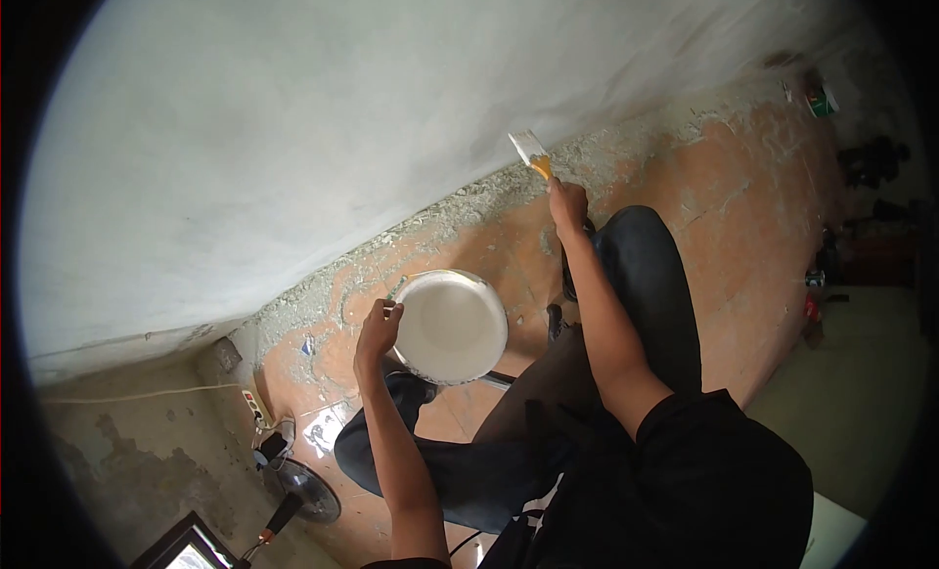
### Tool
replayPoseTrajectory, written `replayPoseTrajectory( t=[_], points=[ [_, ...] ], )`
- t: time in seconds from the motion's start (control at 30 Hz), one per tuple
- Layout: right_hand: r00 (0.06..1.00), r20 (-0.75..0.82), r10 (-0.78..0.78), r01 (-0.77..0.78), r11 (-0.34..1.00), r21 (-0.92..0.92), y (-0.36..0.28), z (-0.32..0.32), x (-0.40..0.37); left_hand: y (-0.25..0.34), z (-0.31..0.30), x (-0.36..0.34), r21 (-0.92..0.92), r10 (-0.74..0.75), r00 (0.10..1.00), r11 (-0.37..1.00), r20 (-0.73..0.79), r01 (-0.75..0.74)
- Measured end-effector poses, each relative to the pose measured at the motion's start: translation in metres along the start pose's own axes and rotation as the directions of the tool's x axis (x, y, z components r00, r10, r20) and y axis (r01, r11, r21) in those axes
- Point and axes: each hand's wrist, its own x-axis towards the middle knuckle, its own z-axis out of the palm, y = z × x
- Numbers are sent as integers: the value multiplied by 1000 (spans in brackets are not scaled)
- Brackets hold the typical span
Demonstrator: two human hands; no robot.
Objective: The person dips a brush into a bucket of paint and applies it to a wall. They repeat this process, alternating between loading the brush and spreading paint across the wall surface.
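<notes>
My right hand (567, 205) is closed around the yellow handle of a paintbrush (530, 151), whose pale bristles point up toward the wall (293, 129). Between my legs and the wall stands a round white bucket (450, 327) holding a pale, whitish liquid. At the bucket's left rim is my left hand (380, 327), fingers bent together by the thin handle; it seems to pinch this handle. The wall is whitish and patchy, with damp-looking streaks near the brush.
Crumbled debris (440, 212) lines the wall's foot on the orange tiled floor (724, 217). At lower left are a power strip (256, 407), a round black stand base (311, 493) and a framed lamp or screen (191, 547). A green packet (820, 100) lies far right.
</notes>
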Motion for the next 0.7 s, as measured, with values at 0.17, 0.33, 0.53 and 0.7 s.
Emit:
replayPoseTrajectory(
  t=[0.17, 0.33, 0.53, 0.7],
  points=[
    [988, 102, 114, -142, 929, 341, 10, -3, -9, -17, -2, 4, -42, 29, 999, 999, -19, -29],
    [930, 321, 181, -347, 722, 599, 12, 15, -2, -32, 0, -3, -42, 6, 999, 999, -38, -8],
    [923, 374, 87, -354, 569, 742, 13, 66, 10, -35, -8, -13, -75, -82, 996, 994, -32, 79],
    [922, 378, -84, -288, 502, 815, 14, 114, 26, -25, -11, -14, -77, -102, 995, 992, -13, 101]
  ],
)
